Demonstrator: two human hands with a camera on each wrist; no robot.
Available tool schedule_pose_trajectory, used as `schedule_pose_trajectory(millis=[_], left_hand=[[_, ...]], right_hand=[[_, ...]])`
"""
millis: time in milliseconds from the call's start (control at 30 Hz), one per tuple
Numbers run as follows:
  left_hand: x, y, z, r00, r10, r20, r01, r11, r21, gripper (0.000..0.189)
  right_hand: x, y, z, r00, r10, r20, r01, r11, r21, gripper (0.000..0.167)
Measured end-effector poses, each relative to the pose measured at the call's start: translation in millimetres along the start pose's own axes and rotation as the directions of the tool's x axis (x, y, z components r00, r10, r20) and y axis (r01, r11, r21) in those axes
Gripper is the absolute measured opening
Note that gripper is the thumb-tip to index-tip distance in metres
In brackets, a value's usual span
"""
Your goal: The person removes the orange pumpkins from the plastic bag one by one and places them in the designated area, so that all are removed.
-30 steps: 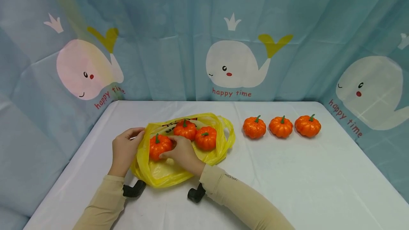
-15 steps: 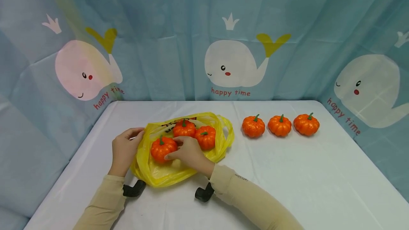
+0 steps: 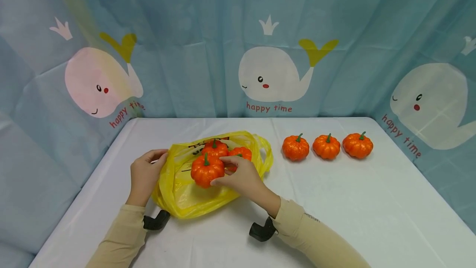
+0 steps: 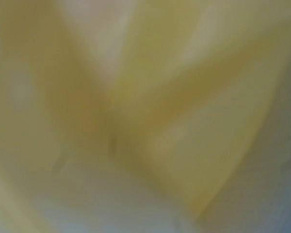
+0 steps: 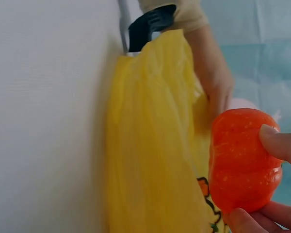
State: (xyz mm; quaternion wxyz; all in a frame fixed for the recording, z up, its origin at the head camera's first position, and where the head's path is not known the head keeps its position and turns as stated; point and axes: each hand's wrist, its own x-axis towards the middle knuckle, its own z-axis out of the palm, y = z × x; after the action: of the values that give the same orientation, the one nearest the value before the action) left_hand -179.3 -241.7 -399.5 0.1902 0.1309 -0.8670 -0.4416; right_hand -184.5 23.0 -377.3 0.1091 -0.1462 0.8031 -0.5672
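A green-stemmed orange pumpkin is gripped between the thumb and fingers of a person's right hand at the open mouth of a yellow bag; whether the two touch, we cannot tell. The left hand pinches the bag's edge on the far side. Just behind, we see two pumpkins inside the bag, one partly hidden by the right hand. To the right, three pumpkins stand in a row, stems up, on the white tabletop, before a blue curtain printed with whales.
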Motion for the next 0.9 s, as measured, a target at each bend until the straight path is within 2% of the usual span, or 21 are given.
schedule_pose_trajectory(millis=[267,500,900], left_hand=[[1.0,-2.7,0.9,1.0,-0.008,0.007,0.008,1.0,0.006,0.032],[2.1,-3.6,1.5,1.0,-0.011,0.01,0.011,1.0,0.01,0.032],[1.4,-4.4,2.7,0.999,-0.033,0.015,0.032,0.999,0.023,0.032]], right_hand=[[-18.9,4,-26,0.999,0.019,-0.041,-0.016,0.997,0.081,0.063],[-34.2,7,-45,0.996,-0.013,-0.085,0.023,0.994,0.11,0.064],[-60.3,20,-83,0.987,-0.009,-0.163,0.019,0.998,0.055,0.067]])
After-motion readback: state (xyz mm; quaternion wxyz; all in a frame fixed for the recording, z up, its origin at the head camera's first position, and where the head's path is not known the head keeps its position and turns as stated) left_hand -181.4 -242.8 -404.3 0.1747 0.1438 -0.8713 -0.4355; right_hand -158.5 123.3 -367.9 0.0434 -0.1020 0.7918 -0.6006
